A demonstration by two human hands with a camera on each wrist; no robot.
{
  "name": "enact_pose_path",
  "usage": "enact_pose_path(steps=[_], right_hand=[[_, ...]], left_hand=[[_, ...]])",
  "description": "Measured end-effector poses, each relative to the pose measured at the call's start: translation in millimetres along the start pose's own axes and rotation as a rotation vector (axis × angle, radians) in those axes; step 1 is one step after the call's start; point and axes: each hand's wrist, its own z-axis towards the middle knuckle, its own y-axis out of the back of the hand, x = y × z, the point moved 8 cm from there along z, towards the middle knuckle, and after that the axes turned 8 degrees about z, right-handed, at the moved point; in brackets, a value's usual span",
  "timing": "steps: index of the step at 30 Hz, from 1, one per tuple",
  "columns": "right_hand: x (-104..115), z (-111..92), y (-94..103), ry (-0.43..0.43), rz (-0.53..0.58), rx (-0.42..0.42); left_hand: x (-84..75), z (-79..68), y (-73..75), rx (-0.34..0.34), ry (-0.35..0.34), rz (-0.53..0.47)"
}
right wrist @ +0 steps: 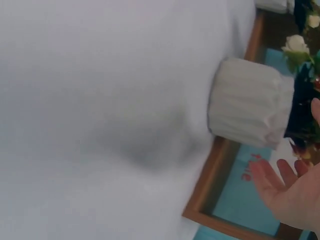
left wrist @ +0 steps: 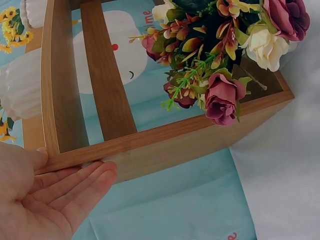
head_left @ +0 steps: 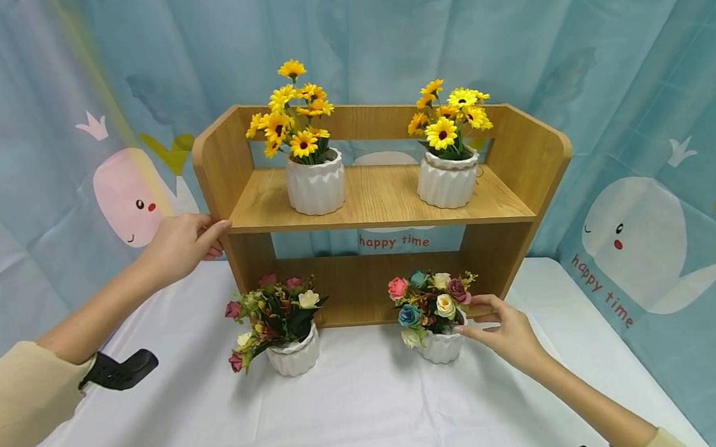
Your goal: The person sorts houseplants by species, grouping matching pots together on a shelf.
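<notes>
My left hand (head_left: 177,247) holds the left side of the wooden shelf (head_left: 369,212), with the thumb at the front edge and the fingers along the outer face. In the left wrist view those fingers (left wrist: 87,187) lie nearly straight against the wood. At the lower right stands a white fluted pot (head_left: 442,347) of mixed roses (head_left: 434,299). Beside its rim is my right hand (head_left: 505,331), thumb and fingers apart. The right wrist view has the loosely bent fingers (right wrist: 270,177) just off the white pot (right wrist: 250,102), with part of the hand cut off.
Two white pots of yellow sunflowers (head_left: 315,184) (head_left: 447,179) stand on the upper shelf. A pot of dark pink and cream roses (head_left: 294,352) stands on the white tablecloth (head_left: 357,415) at lower left. Blue curtains (head_left: 396,36) hang behind.
</notes>
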Motion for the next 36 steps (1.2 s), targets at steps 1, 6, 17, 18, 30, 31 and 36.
enact_pose_path(steps=[1,6,17,18,30,31,36], right_hand=[[-2,-1,-2.1,-0.007,0.007,-0.003],[-12,-6,-12.7,-0.060,0.074,-0.015],[-21,-15,-28.3,-0.057,0.227,-0.092],[-22,-16,-29.2,-0.057,0.233,-0.099],[-27,-19,-36.5,-0.072,0.242,-0.141],[-27,-19,-36.5,-0.071,0.244,-0.144],[-24,-19,-35.7,-0.037,0.222,-0.157]], left_hand=[[-0.1,0.0,0.0,-0.001,0.001,0.000],[-0.6,-0.3,0.2,-0.003,0.002,-0.007],[-1.4,-0.3,-0.4,-0.007,0.001,-0.015],[-1.4,-0.3,-0.4,-0.007,0.001,-0.015],[-0.7,-0.6,-0.5,-0.009,0.008,-0.014],[-0.8,-0.5,-0.4,-0.009,0.007,-0.014],[-0.3,-0.1,-0.5,-0.007,0.007,-0.017]])
